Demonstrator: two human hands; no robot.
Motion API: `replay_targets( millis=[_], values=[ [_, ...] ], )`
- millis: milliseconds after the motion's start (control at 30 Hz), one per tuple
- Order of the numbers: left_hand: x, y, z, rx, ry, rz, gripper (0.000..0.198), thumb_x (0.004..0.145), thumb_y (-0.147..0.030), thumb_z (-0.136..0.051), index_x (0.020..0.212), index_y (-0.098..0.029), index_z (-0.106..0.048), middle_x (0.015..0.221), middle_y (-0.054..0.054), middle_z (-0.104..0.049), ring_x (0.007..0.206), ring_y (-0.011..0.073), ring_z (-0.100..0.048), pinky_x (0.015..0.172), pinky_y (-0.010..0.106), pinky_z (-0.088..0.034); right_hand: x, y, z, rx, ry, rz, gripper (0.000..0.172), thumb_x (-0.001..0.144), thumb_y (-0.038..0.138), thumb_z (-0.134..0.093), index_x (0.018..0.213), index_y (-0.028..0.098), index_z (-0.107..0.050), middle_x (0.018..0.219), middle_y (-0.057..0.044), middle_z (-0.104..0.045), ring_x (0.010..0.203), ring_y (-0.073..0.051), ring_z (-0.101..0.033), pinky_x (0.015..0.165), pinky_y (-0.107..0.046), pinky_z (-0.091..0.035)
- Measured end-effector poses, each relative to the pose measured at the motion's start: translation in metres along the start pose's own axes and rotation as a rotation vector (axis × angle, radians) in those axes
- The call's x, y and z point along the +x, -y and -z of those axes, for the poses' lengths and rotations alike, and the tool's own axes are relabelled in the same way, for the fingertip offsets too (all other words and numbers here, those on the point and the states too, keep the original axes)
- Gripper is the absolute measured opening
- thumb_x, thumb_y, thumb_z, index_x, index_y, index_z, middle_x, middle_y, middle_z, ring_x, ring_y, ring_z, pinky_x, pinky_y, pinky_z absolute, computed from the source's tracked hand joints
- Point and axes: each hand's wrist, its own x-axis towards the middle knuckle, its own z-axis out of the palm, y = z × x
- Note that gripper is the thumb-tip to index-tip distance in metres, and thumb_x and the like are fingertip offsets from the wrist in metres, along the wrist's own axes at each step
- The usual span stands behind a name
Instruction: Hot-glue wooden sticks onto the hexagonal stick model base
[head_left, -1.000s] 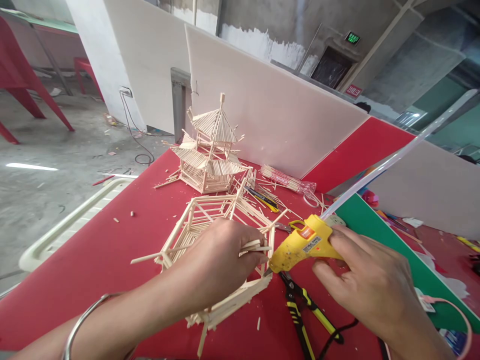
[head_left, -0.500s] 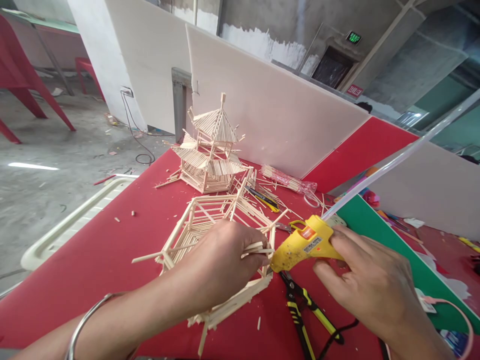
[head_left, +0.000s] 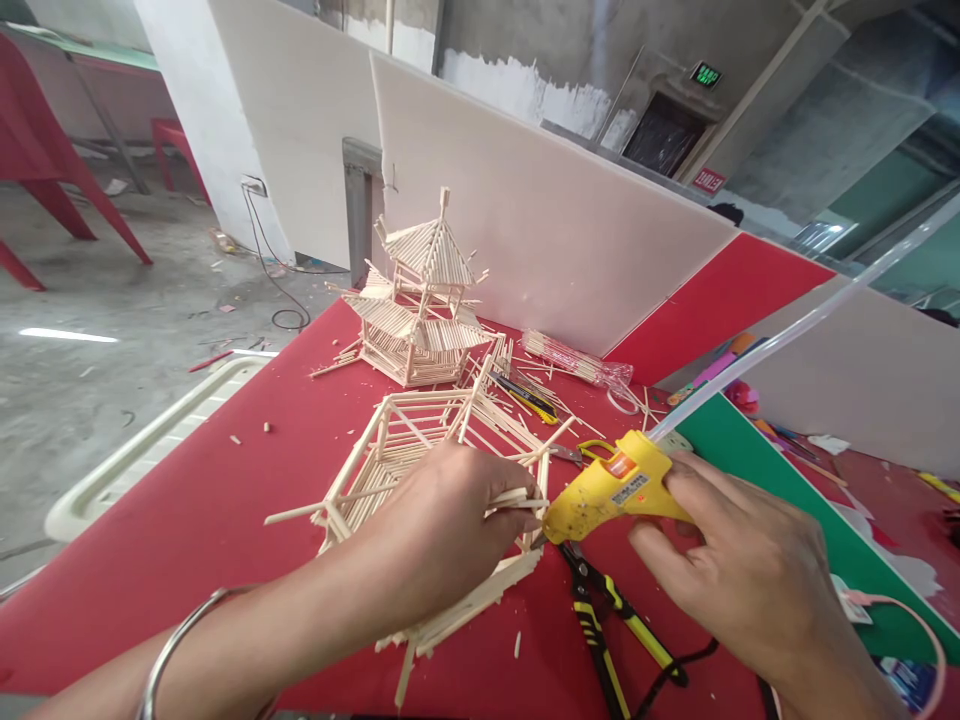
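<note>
Yellow glue gun: gripped in the right hand, its nozzle just beside the left fingertips; from here I can't tell whether it touches the frame.
Left hand: closed on a few short sticks.
Stick frame: under and around the left hand, which hides much of it.
Pliers: splayed between the hands, right below the gun.
Stick pavilion: upright, beyond the left hand.
Cutter: past both hands, near loose sticks.
Green board: behind the right hand.
</note>
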Motion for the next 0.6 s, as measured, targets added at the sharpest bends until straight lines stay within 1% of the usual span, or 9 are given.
replay_targets(
  millis=[100, 267, 433, 600],
  values=[
    [-0.001, -0.001, 0.0, 0.014, -0.007, -0.011, 0.017, 0.085, -0.021, -0.059, 0.071, -0.02, -0.068, 0.057, -0.005, -0.058, 0.055, 0.0085, -0.048, 0.053, 0.022, -0.031, -0.002, 0.001, 0.0, -0.003, -0.011, -0.031, 0.016, 0.077, 0.024, -0.056, 0.091, 0.019, -0.061, 0.092, -0.006, -0.072, 0.076, -0.022, -0.069, 0.064, -0.032, -0.051],
    [-0.002, -0.004, -0.001, 0.04, -0.002, -0.027, 0.017, 0.086, -0.02, -0.058, 0.075, -0.021, -0.071, 0.064, -0.002, -0.065, 0.059, 0.0105, -0.053, 0.055, 0.024, -0.031, -0.006, 0.002, 0.002, 0.012, -0.002, -0.062, 0.02, 0.079, 0.029, -0.059, 0.096, 0.019, -0.061, 0.095, -0.007, -0.072, 0.084, -0.025, -0.071, 0.068, -0.035, -0.053],
    [-0.001, -0.007, -0.002, 0.086, -0.007, -0.006, 0.017, 0.085, -0.02, -0.058, 0.079, -0.022, -0.074, 0.066, -0.001, -0.068, 0.06, 0.0123, -0.057, 0.054, 0.025, -0.03, -0.012, 0.0, 0.003, 0.02, 0.008, -0.08, 0.02, 0.08, 0.033, -0.06, 0.094, 0.019, -0.061, 0.097, -0.008, -0.071, 0.079, -0.023, -0.069, 0.064, -0.033, -0.052],
    [-0.001, -0.009, -0.004, 0.141, -0.021, -0.035, 0.018, 0.084, -0.016, -0.057, 0.076, -0.02, -0.073, 0.066, 0.001, -0.068, 0.061, 0.0129, -0.057, 0.057, 0.025, -0.03, -0.017, 0.0, 0.004, 0.028, -0.002, -0.111, 0.021, 0.08, 0.033, -0.06, 0.096, 0.019, -0.06, 0.095, -0.008, -0.07, 0.077, -0.023, -0.068, 0.064, -0.033, -0.051]
  ],
)
